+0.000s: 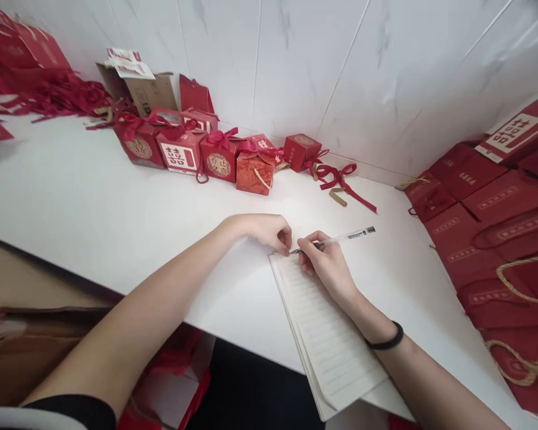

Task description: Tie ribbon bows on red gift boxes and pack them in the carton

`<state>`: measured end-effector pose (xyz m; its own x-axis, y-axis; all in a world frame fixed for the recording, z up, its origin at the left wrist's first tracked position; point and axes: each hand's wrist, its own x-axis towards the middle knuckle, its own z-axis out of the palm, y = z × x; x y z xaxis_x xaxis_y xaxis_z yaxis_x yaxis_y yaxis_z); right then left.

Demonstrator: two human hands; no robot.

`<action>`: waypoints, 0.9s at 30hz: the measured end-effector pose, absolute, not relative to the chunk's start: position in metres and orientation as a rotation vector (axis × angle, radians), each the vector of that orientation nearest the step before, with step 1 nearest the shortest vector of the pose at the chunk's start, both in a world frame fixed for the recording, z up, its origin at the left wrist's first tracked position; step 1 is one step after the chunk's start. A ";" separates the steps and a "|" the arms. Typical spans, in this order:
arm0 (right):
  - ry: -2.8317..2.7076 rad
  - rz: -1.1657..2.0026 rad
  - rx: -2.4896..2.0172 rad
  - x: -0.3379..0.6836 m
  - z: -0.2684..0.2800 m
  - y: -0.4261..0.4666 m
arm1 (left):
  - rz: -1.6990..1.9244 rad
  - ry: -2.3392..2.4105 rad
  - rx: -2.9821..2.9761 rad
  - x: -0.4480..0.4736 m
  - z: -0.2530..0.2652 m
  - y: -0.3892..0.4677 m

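While atop 1 notebook [341, 340], right hand [326, 263] with grip tight around 1 pen [347, 236] (left hand [266, 230] adjacent, grip unclear).

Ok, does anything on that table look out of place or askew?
Two things, both minor. The notebook lies slanted, its near end overhanging the front edge of the table. A red ribbon tied in a bow lies beyond the right end of the red boxes, apparently around none of them.

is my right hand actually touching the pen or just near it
Touching: the head view shows the right hand gripping the pen near its writing end, the clear barrel jutting out beyond the grip.
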<state>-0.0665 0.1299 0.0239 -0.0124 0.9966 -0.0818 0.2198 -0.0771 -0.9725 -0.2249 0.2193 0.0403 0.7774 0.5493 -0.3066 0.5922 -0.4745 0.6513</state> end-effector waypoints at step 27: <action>-1.618 0.876 -1.413 -0.069 0.015 0.124 | -0.158 0.870 2.204 -0.223 0.049 0.214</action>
